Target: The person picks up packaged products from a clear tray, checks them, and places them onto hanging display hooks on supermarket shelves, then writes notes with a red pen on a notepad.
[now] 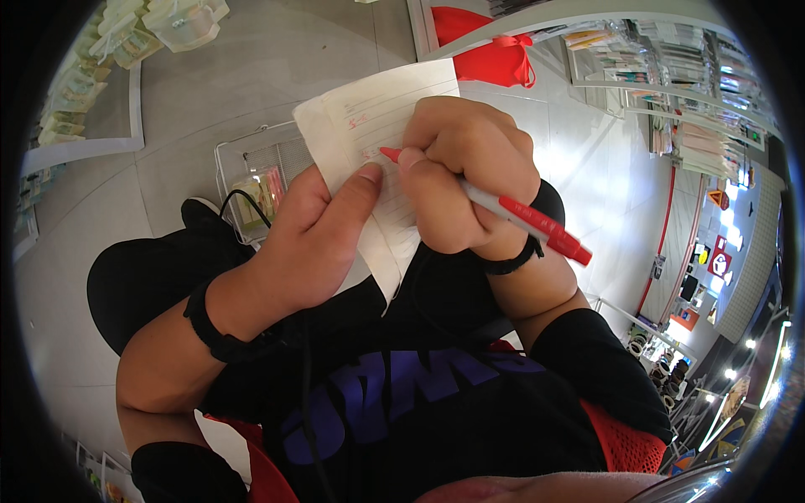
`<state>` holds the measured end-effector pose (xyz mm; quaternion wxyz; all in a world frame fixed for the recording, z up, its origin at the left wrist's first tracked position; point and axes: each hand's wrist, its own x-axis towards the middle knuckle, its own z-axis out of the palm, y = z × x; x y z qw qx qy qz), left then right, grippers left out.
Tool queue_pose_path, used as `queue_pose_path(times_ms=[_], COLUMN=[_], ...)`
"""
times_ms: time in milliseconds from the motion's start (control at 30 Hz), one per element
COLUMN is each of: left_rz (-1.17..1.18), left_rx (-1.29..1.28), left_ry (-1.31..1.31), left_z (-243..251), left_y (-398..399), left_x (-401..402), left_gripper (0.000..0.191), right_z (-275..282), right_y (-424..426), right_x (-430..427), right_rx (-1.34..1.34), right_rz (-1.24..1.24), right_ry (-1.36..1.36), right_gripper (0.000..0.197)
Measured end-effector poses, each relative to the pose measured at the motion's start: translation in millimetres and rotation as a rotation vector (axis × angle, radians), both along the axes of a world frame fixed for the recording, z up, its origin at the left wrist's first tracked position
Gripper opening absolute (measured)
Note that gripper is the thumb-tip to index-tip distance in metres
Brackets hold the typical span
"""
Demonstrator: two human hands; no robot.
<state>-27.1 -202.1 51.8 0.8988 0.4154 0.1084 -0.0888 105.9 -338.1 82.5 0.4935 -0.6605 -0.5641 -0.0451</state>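
My left hand (pixel 321 236) grips an open lined paper notebook (pixel 377 94), its thumb lying on the written page and its fingers behind. A red-and-grey pen (pixel 534 223) is held in my right hand (pixel 475 170), with the red tip touching or just above the page, near the left thumb. Short lines of red handwriting stand on the upper part of the page. The right hand covers the page's right side. The notebook is tilted over my lap. Each wrist wears a black band.
A white wire basket (pixel 221 179) with packaged goods stands on the tiled floor beyond my left hand. A red drawstring bag (pixel 497 63) lies beyond the notebook. Shelves of packaged goods (pixel 685 75) stand at the right, and a white display rack (pixel 135 107) at the upper left.
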Motion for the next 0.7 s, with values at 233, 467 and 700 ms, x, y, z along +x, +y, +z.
queue_pose_path(times_ms=[233,467,700], left_rz=[0.000,-0.009,-0.032], left_rx=[0.013,0.039,0.039], left_ry=[-0.019,-0.014,0.008], left_z=[1.1,1.4,2.2], left_y=[0.9,3.0,4.2], left_x=[0.2,0.2,0.3], left_gripper=[0.034,0.034,0.035], right_z=[1.6,1.0,0.0], right_y=[-0.5,-1.1,-0.9], right_x=[-0.1,0.4,-0.4], right_rx=[-0.031,-0.028,-0.008], right_rz=[0.019,0.036,0.004], right_ry=[0.022,-0.005,0.013], right_gripper=[0.022,0.022,0.022])
